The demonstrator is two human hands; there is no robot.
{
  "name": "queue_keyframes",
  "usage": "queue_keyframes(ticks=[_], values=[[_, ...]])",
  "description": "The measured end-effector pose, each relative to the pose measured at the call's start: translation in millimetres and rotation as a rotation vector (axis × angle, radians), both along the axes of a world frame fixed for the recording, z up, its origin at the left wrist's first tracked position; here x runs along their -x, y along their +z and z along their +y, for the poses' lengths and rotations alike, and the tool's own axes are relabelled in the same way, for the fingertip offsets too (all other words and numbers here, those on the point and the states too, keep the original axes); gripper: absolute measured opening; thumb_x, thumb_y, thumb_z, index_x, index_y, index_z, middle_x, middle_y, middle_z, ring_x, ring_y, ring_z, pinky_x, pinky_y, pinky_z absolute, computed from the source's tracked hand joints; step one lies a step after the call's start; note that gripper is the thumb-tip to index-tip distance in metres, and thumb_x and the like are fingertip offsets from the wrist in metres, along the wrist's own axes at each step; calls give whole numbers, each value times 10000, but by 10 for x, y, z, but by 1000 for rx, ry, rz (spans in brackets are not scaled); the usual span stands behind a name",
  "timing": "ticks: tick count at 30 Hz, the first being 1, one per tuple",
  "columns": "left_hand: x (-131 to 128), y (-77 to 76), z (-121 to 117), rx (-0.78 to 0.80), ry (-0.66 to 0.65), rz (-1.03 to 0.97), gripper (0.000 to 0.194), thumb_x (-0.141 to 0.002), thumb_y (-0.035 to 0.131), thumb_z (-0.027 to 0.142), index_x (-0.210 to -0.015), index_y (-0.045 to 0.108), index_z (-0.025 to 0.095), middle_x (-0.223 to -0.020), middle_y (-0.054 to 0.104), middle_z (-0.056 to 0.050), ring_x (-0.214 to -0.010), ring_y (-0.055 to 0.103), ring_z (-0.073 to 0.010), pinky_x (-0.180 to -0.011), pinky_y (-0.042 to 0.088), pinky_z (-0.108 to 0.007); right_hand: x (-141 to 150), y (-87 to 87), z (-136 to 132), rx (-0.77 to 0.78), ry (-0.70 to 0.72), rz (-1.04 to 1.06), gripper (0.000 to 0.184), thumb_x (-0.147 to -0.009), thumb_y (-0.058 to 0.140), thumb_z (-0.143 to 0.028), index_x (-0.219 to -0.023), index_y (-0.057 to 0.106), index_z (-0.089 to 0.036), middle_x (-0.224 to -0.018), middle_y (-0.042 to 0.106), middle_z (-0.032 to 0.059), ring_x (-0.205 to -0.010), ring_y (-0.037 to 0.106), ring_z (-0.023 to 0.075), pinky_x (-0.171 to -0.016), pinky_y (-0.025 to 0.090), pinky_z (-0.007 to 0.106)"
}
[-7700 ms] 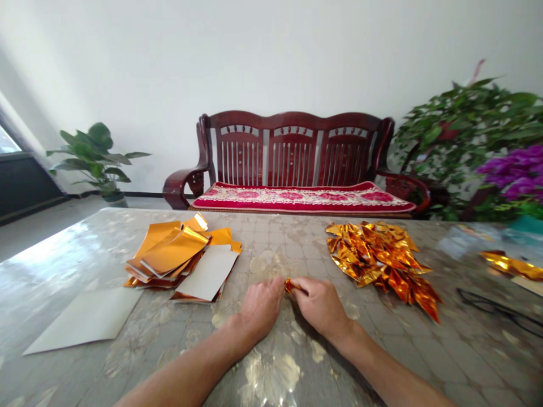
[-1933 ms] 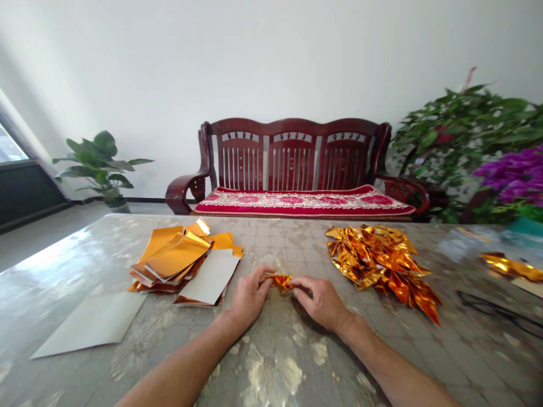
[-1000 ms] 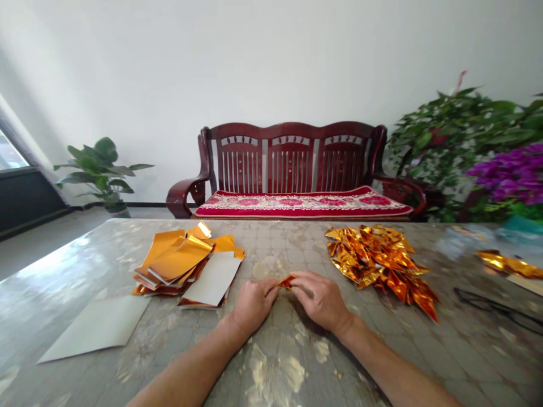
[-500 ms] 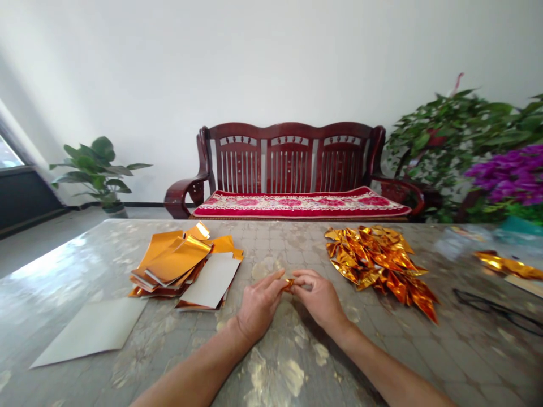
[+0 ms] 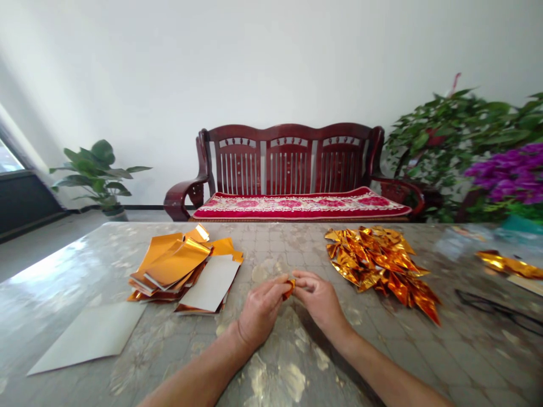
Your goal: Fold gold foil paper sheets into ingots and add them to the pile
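Between my two hands is a small folded piece of gold foil paper (image 5: 289, 289), mostly covered by fingers. My left hand (image 5: 262, 310) pinches it from the left, and my right hand (image 5: 317, 297) grips its right edge with thumb and fingers. To the left lies a loose stack of gold foil sheets (image 5: 172, 263), with a pale backing side (image 5: 214, 282) turned up on one part. On the right is a heap of folded, pointed gold foil pieces (image 5: 377, 260).
A single pale sheet (image 5: 91, 336) lies at the table's left. Black-framed glasses (image 5: 498, 311), more gold foil (image 5: 507, 264) and clear plastic (image 5: 462, 240) are at the right. Beyond the patterned table (image 5: 280, 243) stands a dark red wooden bench (image 5: 288, 164), with plants on either side.
The foil piece between my hands has turned, so more of its gold surface shows. My fingers have shifted slightly; the stack and the heap lie as before.
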State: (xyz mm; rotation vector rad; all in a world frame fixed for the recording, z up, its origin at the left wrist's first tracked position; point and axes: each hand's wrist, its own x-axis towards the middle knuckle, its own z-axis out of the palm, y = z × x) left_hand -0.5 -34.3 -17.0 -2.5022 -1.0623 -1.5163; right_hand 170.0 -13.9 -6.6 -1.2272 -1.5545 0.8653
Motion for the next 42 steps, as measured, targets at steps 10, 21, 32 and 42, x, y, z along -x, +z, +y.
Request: queue_keyframes(ticks=[10,21,32,42], values=[[-5,54,-31,22,-28,4,186,-936,531,102,-1045,647,198,-1078,746,-69,-979,709,-138,-851,566,-225,18,38,-79,-138,-64,-213,98,-780,692,-281,-706,751,-257,-1070,727,58,-1048,609,258,-965,426,426],[-28,-2,-35,142,-80,-73,248,-915,525,74,-1055,675,214,-1089,746,-50,-980,702,-133,-863,555,-233,23,114,-124,-311,-41,-345,165,-766,612,-125,-643,641,-232,-925,718,21,-954,582,210,-856,455,341],[-10,-18,186,884,-81,-807,203,-720,745,340,-827,776,170,-732,747,-23,-629,666,-144,-646,560,-249,-179,173,10,-299,70,-137,204,-876,473,-261,-902,673,-230,-1177,658,59,-1135,558,232,-1005,400,401],[-18,53,143,1030,-179,-953,365,-603,836,445,-782,741,141,-727,715,-16,-623,608,-112,-609,523,-223,-272,130,56,-544,303,-342,383,-756,548,-40,-1049,663,-259,-1062,627,52,-1007,593,208,-912,475,357]])
